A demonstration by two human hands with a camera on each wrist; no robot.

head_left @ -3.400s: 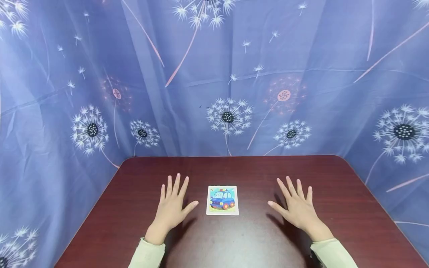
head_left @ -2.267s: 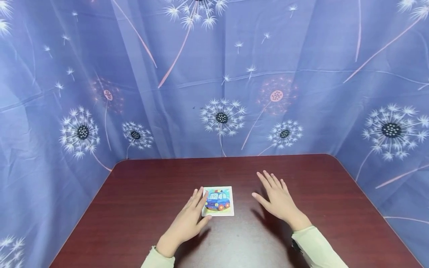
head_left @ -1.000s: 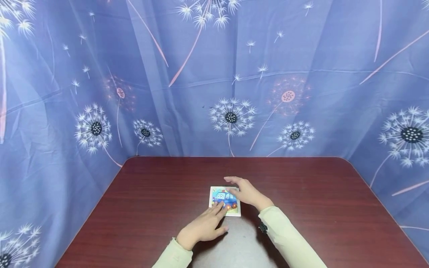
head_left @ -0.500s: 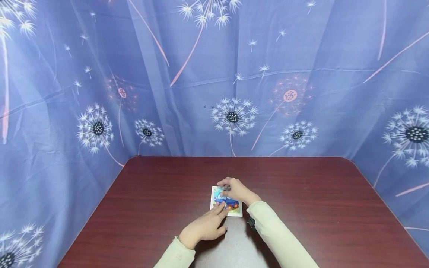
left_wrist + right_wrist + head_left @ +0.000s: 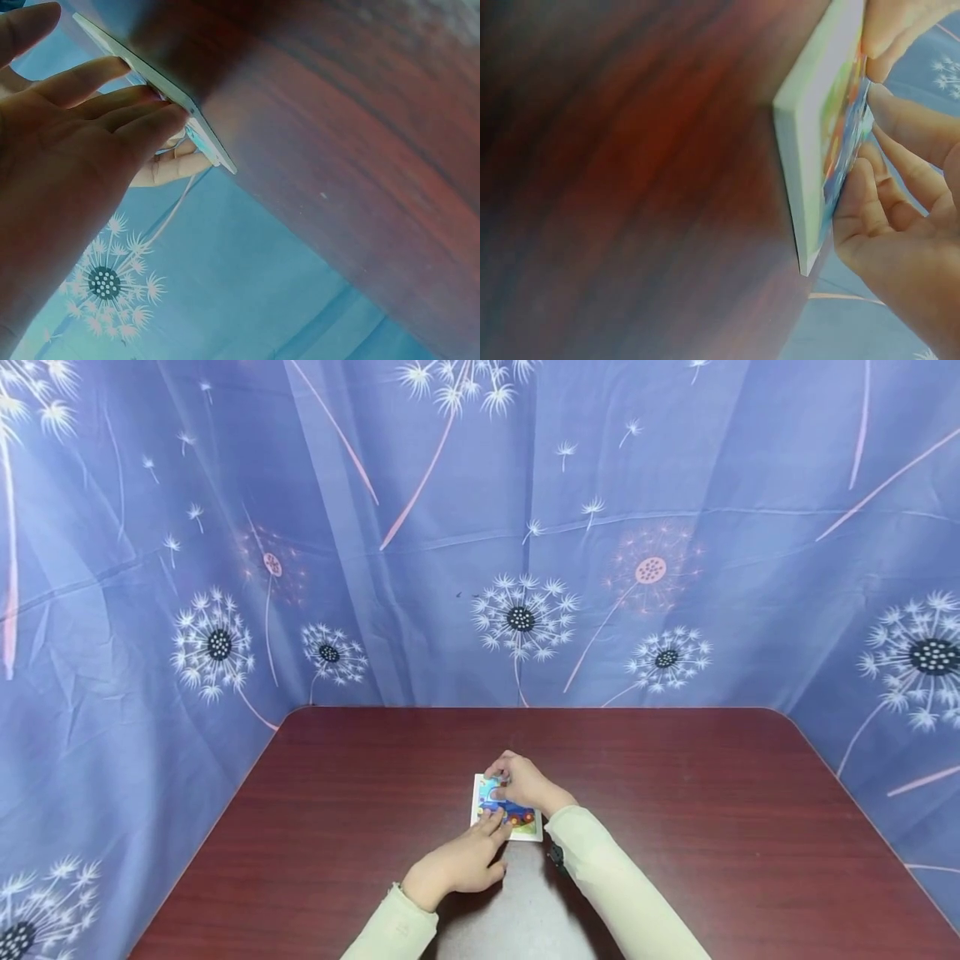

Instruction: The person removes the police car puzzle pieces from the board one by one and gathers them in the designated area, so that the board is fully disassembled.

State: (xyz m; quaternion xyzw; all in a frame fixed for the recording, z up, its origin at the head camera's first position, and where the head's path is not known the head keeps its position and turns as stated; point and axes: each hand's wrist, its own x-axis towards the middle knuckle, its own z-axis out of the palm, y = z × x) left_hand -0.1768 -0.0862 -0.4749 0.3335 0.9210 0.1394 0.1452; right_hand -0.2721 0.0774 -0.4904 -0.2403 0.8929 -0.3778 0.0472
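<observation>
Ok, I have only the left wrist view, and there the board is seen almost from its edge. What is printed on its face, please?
Observer: The head view shows a blue vehicle with red-orange wheels on the board, partly covered by the left hand and the right hand.
Operator: Thank you. And how is the right hand shaped?
Observer: In the right wrist view its fingers are bent at the board's face; whether they pinch something, I cannot tell.
Operator: Understood. Where on the table is the board?
Observer: In the head view, it lies about midway between the table's left and right edges.
</observation>
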